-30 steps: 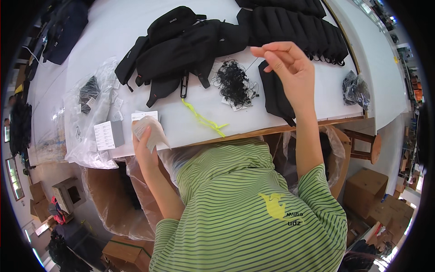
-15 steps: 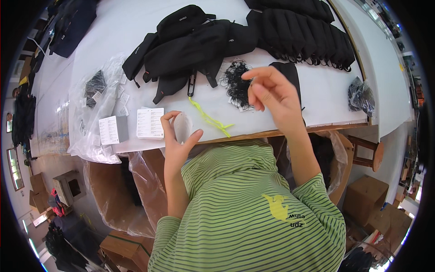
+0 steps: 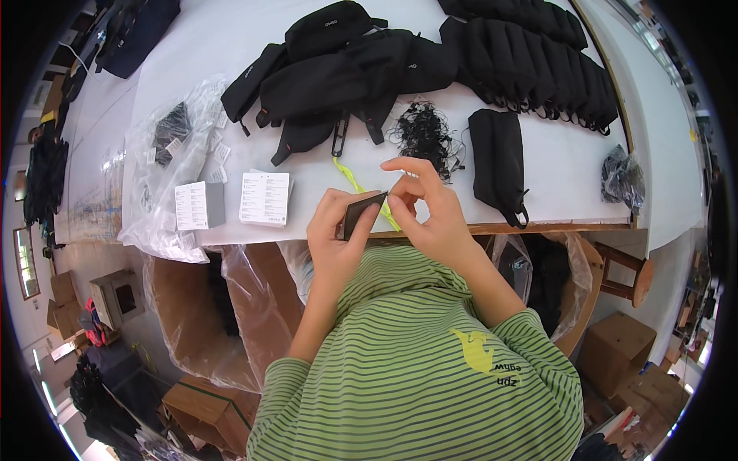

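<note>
A small dark tag card (image 3: 358,213) is held upright between the thumb and fingers of my left hand (image 3: 336,230). The thumb and fingertips of my right hand (image 3: 432,211) pinch together at its upper corner; what they hold is too small to make out. Beyond my right hand lies a tangled heap of thin black loop strings (image 3: 425,137). Yellow-green cords (image 3: 350,175) run behind my hands, tied to a black clip (image 3: 339,138). To the left stand two stacks of white printed cards, a flat stack (image 3: 265,198) and a taller stack (image 3: 198,206).
Black bags lie piled (image 3: 346,77) at the back, with a row of pouches (image 3: 538,69) at back right. A single black pouch (image 3: 498,161) lies nearer. Clear plastic bags (image 3: 165,169) cover the left side. Lined cardboard boxes (image 3: 184,315) stand below the table edge.
My left hand has raised a card from the stacks' side and moved right. My right hand has come from the string heap down to the card's corner. The view has shifted slightly.
</note>
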Motion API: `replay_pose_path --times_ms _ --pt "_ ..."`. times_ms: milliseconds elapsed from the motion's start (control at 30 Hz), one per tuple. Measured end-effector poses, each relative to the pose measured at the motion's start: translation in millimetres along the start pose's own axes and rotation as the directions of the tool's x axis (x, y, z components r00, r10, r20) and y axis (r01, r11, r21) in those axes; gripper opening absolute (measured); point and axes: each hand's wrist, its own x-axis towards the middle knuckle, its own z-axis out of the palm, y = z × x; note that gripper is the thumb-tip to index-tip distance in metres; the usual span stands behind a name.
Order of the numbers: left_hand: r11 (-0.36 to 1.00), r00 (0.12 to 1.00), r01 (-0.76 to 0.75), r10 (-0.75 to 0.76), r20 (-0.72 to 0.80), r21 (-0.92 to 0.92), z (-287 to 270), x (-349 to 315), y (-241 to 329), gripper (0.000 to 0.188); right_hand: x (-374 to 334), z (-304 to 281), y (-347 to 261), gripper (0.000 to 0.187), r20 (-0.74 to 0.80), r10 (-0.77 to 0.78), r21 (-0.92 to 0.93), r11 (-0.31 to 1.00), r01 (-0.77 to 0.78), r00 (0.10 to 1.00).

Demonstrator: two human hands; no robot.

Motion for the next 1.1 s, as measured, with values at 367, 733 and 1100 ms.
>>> replay_pose_path --times_ms 367,733,1100 --pt "0.974 0.991 -0.124 0.13 -0.018 0.19 6 3 4 0.026 -2 6 7 0.029 -0.105 0.021 -0.043 0.999 -0.026 0.994" --pt "0.926 0.936 0.286 -0.216 0.277 -0.245 -19 6 -2 0.022 -5 -11 8 0.013 0.056 -0.017 -0.215 0.976 0.029 0.998" --pt "0.854 0.76 0.482 -0.297 0.578 -0.194 -25 13 -27 0.012 -9 -14 12 0.011 0.234 0.142 -0.124 0.986 -0.115 0.962"
